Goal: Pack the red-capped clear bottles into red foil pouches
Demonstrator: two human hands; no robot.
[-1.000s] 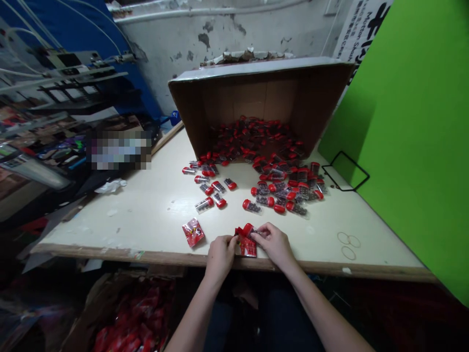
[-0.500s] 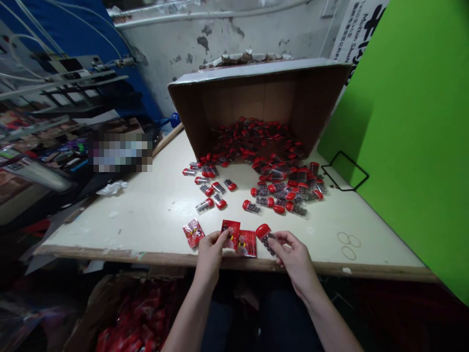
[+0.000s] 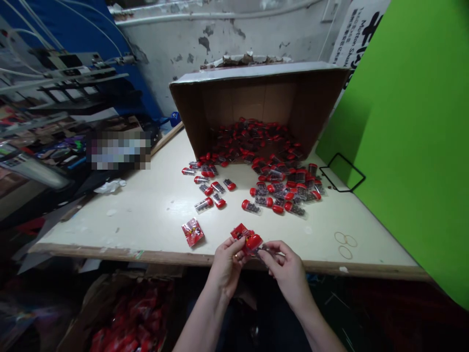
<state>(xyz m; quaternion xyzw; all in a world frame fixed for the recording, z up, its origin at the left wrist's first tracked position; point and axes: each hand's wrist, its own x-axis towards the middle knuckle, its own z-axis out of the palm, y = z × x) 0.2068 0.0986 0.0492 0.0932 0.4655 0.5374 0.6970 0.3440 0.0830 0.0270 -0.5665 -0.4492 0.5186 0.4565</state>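
Two bare hands meet just above the front edge of the table, low in the middle of the frame. The left hand (image 3: 227, 266) has its fingers (image 3: 234, 246) curled and pressed together on a red foil packet (image 3: 240, 231), which sticks out above the fingertips. The right hand (image 3: 286, 268) pinches a clear tube (image 3: 264, 248) of dark beads between thumb and fingers (image 3: 274, 248), and the tube's red cap (image 3: 253, 241) sits against the packet. Whether the cap is inside the packet is hard to tell. Another red packet (image 3: 192, 232) lies on the pale table (image 3: 146, 217) to the left. Many loose tubes (image 3: 278, 188) spread across the upper middle, in front of a tipped cardboard box (image 3: 249, 98). Below the table, a carton (image 3: 80, 325) holds more red packets (image 3: 135, 313)
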